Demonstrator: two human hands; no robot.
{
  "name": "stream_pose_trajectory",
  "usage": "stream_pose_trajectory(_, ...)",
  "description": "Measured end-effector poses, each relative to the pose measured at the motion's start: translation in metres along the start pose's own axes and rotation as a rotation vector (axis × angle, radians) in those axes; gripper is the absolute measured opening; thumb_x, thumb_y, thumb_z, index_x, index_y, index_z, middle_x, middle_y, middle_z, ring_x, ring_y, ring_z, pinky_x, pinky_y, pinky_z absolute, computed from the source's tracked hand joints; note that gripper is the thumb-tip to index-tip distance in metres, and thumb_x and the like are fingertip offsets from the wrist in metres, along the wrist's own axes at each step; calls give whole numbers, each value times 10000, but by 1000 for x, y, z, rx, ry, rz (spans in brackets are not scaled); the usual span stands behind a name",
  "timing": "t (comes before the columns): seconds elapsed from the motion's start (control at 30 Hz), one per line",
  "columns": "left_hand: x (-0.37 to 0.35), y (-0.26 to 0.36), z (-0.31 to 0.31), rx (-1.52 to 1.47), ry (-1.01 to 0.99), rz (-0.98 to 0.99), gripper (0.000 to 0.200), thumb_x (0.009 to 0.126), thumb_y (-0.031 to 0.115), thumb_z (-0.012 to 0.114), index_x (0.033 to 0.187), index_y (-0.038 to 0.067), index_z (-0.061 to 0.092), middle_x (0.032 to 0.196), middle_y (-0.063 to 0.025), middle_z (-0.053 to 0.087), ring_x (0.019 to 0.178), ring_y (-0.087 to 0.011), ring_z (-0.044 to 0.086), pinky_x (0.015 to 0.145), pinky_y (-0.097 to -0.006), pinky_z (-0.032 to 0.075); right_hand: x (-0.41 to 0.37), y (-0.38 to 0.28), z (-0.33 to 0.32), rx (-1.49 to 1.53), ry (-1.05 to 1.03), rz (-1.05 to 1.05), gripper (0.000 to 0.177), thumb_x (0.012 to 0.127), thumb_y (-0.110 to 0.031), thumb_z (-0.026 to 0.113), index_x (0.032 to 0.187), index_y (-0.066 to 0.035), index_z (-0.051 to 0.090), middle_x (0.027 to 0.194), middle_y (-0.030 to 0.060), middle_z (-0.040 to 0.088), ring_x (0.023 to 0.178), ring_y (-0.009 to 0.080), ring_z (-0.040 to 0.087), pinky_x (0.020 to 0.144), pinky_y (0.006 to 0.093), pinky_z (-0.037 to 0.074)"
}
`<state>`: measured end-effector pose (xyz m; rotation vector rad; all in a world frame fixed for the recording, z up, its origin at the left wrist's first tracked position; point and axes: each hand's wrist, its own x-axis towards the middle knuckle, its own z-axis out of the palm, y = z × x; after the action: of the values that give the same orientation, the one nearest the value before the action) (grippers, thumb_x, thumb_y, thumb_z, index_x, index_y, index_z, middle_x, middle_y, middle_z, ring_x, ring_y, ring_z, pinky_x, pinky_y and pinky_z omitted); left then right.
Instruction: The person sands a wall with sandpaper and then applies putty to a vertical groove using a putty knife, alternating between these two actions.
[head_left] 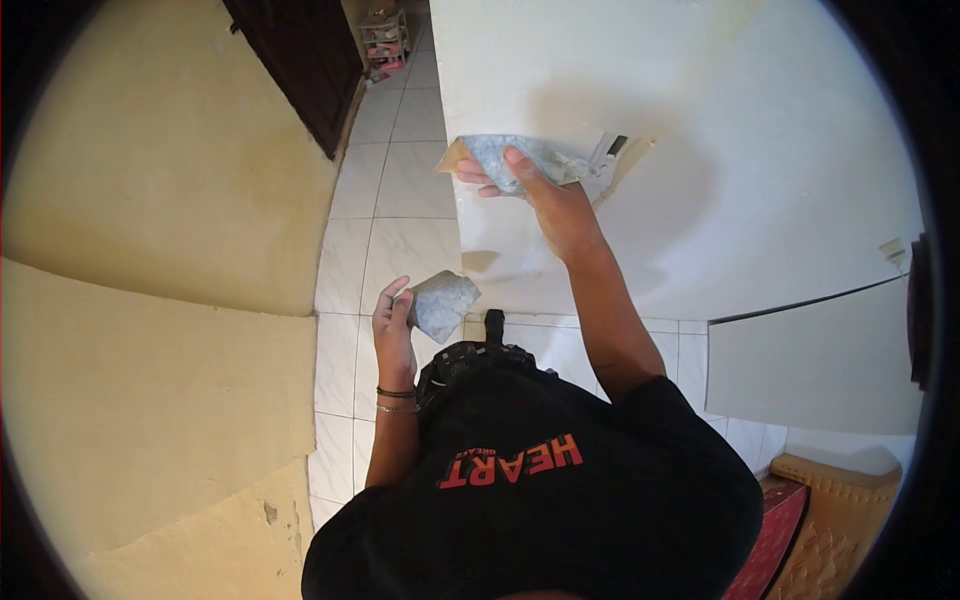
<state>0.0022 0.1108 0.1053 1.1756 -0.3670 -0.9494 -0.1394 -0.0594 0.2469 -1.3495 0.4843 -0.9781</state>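
A greyish, marbled sheet or piece of sandpaper-like material (443, 303) is pinched between the thumb and fingers of my left hand (393, 312), low over the tiled floor. My right hand (535, 185) reaches up to the white wall and holds a larger, folded grey piece (490, 155) with a tan underside at its left end. The thumb lies on top of this piece and the fingers are partly beneath it. Whether it touches the wall I cannot tell. Just right of it, a small dark and light patch (612, 147) shows on the wall.
The white wall (800, 180) fills the upper right; a yellowish wall (170, 180) stands on the left. A dark door (300, 60) and a small shelf (384, 42) are at the top. Pale tiles (390, 180) run between. Brown and red furniture (830, 515) stands at lower right.
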Motion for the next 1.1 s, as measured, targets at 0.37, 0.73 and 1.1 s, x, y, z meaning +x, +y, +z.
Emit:
stream_pose_trajectory(0.37, 1, -3, -6, -18, -85, -27, 322, 890, 109, 506, 1190, -4, 477, 978, -44, 560, 896, -93, 507, 808, -228, 402, -25, 78, -3, -341, -271, 333, 349, 913, -315, 481, 1066, -20, 588, 954, 92, 649, 809, 166, 619, 705, 275, 479)
stream_pose_trajectory(0.73, 3, -18, -17, 147, -376, 76, 260, 905, 130, 495, 1080, -47, 570, 980, -51, 608, 908, -98, 531, 826, -232, 405, -49, 62, 8, -234, -689, 671, 388, 903, -384, 490, 1021, -27, 585, 824, 76, 642, 740, 136, 602, 645, 237, 459)
stream_pose_trajectory(1.1, -4, -2, -4, 252, -172, 96, 281, 908, 224, 528, 963, -33, 629, 882, -26, 617, 796, -74, 520, 737, -220, 411, -36, 53, -12, -190, -504, 635, 586, 893, -525, 392, 907, 13, 622, 889, 110, 647, 791, 176, 604, 689, 296, 469)
